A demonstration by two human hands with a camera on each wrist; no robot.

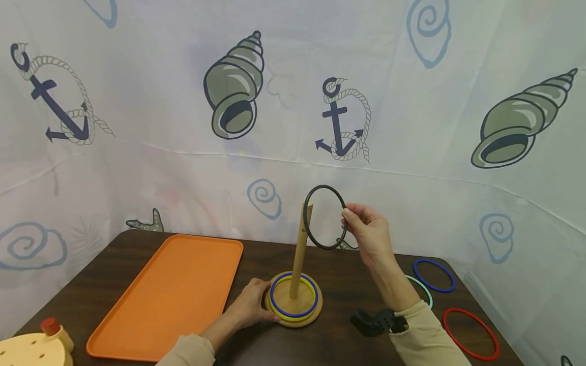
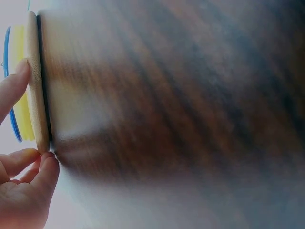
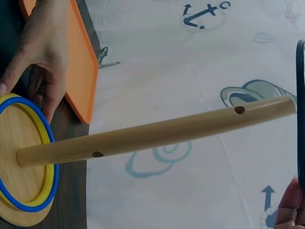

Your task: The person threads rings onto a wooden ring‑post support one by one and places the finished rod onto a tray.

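Observation:
A round wooden ring-toss stand (image 1: 299,249) with an upright peg stands on the table. A blue ring (image 1: 317,300) lies on top of yellow at its base, around the peg. My left hand (image 1: 249,303) grips the left edge of the wooden base (image 2: 34,86), thumb and fingers spread along its rim. My right hand (image 1: 370,231) pinches a black ring (image 1: 323,186) between thumb and fingers. The ring is held upright near the peg's top; in the right wrist view the ring (image 3: 300,114) is edge-on just past the peg tip (image 3: 286,106).
An orange tray (image 1: 169,295) lies to the left. A red ring (image 1: 471,310), a blue ring (image 1: 435,262) and a mint-green ring (image 1: 428,292), partly behind my right forearm, lie at the right. A yellowish board with a red-topped peg (image 1: 34,351) sits at the near left corner.

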